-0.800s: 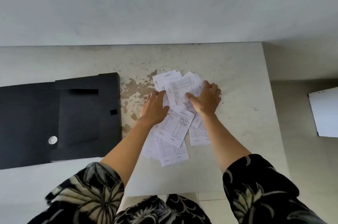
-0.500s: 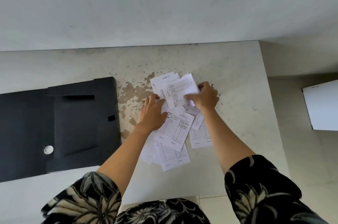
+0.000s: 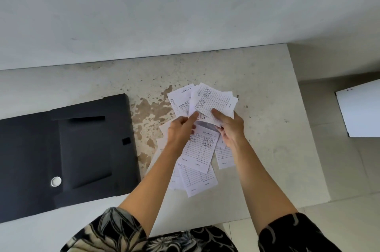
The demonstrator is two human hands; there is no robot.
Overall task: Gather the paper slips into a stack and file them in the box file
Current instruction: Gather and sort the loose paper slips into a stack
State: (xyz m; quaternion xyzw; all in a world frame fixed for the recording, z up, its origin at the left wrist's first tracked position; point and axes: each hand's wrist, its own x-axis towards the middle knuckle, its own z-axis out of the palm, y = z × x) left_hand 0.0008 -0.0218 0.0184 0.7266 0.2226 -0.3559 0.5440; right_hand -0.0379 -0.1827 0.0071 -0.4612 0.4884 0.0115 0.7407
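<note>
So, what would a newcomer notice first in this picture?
Probably the two hands, left hand and right hand, lifting a fan of paper slips at the table's centre, with more slips scattered below. Next, the black box file lying left.

Pale table (image 3: pixel 267 149), top worn, brown patchy stain (image 3: pixel 152 108) near middle, small dark specks around it. Plain grey wall (image 3: pixel 185 9) behind table. Light tiled floor (image 3: pixel 349 169) to right. White flat thing (image 3: pixel 362 110) at right edge, cut off, maybe board or box.
</note>
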